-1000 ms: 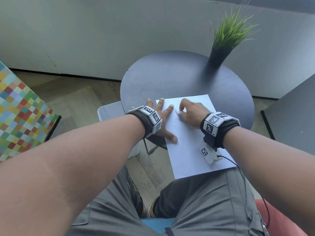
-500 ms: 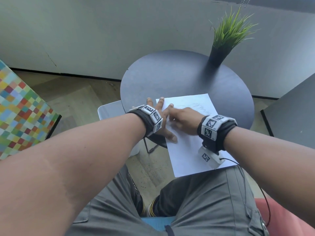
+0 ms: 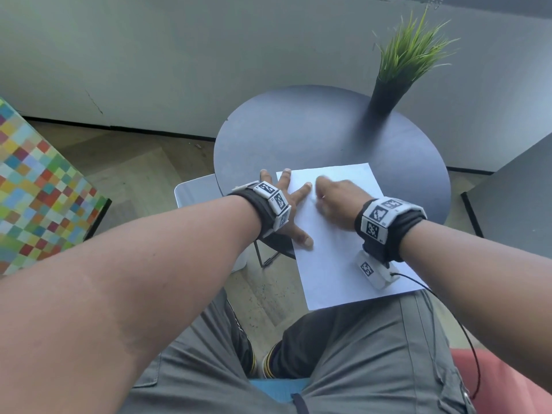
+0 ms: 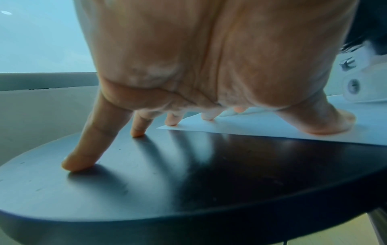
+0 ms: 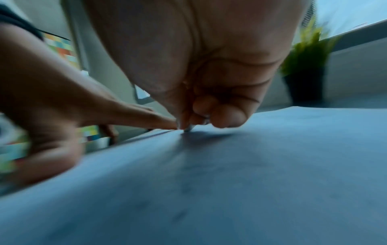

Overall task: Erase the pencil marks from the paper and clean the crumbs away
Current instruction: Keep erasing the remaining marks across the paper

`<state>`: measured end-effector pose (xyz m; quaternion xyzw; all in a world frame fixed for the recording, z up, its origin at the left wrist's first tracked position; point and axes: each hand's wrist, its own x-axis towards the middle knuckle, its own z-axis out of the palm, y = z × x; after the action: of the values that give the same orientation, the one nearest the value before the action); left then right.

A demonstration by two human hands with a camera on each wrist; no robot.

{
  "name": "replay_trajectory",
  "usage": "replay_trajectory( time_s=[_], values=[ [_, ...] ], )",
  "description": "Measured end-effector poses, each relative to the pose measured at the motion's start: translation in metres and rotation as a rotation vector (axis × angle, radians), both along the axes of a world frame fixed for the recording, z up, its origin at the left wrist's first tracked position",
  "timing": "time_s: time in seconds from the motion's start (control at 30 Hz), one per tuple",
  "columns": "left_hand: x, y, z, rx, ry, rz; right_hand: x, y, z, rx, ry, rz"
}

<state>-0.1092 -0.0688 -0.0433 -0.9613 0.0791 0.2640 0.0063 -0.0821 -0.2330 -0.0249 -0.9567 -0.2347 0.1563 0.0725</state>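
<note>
Paper, white rectangular sheet point(image 3: 343, 234), on near edge of round dark tabletop point(image 3: 313, 135), overhanging toward the lap.
Right hand point(image 3: 337, 204) fingers curled, pinching small pale eraser point(image 5: 189, 128) against sheet. Left hand point(image 3: 286, 210) splayed flat, thumb and two fingers point(image 4: 172, 120) pinning left edge, others on tabletop. Grass plant in black pot point(image 3: 388, 94) at far right edge.

You see a round table point(image 3: 313, 135) with a dark, smooth top; in the left wrist view its surface point(image 4: 188, 174) takes a soft sheen and mirrors the fingers. The sheet of paper point(image 3: 334, 264) in the middle of the frame is plain, matt white. Your trousers point(image 3: 358, 354) at the bottom are grey woven cloth. At left, the floor point(image 3: 143, 174) looks like pale matt wood.
</note>
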Motion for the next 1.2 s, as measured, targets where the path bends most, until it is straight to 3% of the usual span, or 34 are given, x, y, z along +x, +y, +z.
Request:
replay_trajectory(
  time_s=[0.1, 0.23, 0.4, 0.43, 0.53, 0.57, 0.7, 0.73, 0.87, 1.03, 1.2],
  values=[
    [0.000, -0.001, 0.002, 0.000, 0.001, 0.002, -0.013, -0.003, 0.007, -0.008, 0.131, 0.220],
    [-0.002, -0.005, 0.007, 0.039, -0.009, -0.001, 0.013, -0.015, 0.003, -0.022, -0.016, -0.117],
    [-0.004, -0.005, 0.011, 0.036, 0.005, 0.005, -0.019, -0.001, 0.004, 0.008, 0.118, 0.208],
    [-0.004, -0.006, 0.012, 0.042, 0.007, 0.004, -0.014, -0.004, 0.005, 0.007, 0.111, 0.175],
    [-0.005, -0.008, 0.012, 0.072, -0.013, -0.009, 0.012, -0.014, 0.000, -0.028, -0.004, -0.154],
    [-0.005, -0.007, 0.012, 0.080, -0.022, -0.014, 0.009, -0.012, -0.002, -0.046, -0.018, -0.176],
    [-0.005, -0.007, 0.013, 0.084, -0.025, -0.024, -0.022, 0.005, -0.006, 0.002, 0.097, 0.111],
    [-0.005, -0.008, 0.013, 0.081, -0.022, -0.024, -0.019, 0.002, -0.005, 0.000, 0.106, 0.113],
    [-0.005, -0.007, 0.014, 0.086, -0.027, -0.018, 0.012, -0.013, -0.001, -0.052, -0.015, -0.192],
    [-0.005, -0.008, 0.014, 0.094, -0.023, -0.018, -0.024, 0.002, -0.003, -0.016, 0.091, 0.145],
    [-0.006, -0.007, 0.014, 0.087, -0.020, -0.016, 0.013, -0.020, 0.001, -0.023, 0.008, -0.155]
  ],
)
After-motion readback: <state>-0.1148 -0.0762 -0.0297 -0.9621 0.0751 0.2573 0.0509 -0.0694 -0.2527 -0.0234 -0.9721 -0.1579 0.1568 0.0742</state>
